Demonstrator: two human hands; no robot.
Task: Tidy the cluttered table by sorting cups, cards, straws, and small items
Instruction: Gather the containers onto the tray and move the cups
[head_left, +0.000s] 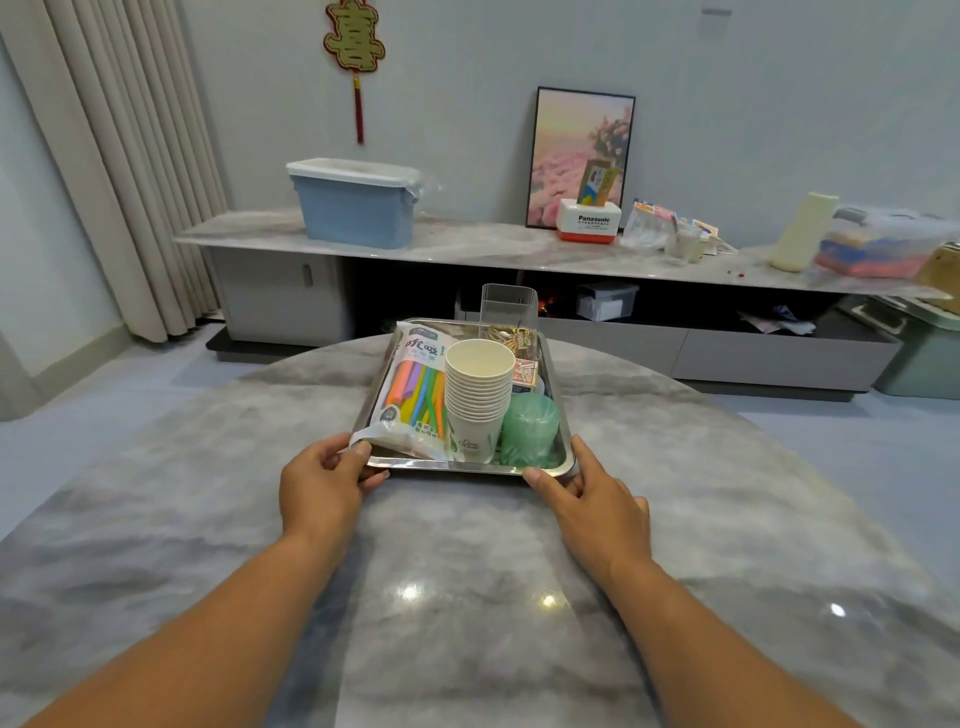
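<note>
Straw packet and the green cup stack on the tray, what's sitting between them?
In the head view, the stack of white paper cups stands between the straw packet and the green cup stack, inside the metal tray.

One metal tray (548, 364). One bag of coloured straws (413, 392). One stack of paper cups (478, 400), roughly a dozen nested. One green cup stack (529, 428). One clear plastic holder (507, 307). Two hands, left (324, 480) and right (597, 493).
</note>
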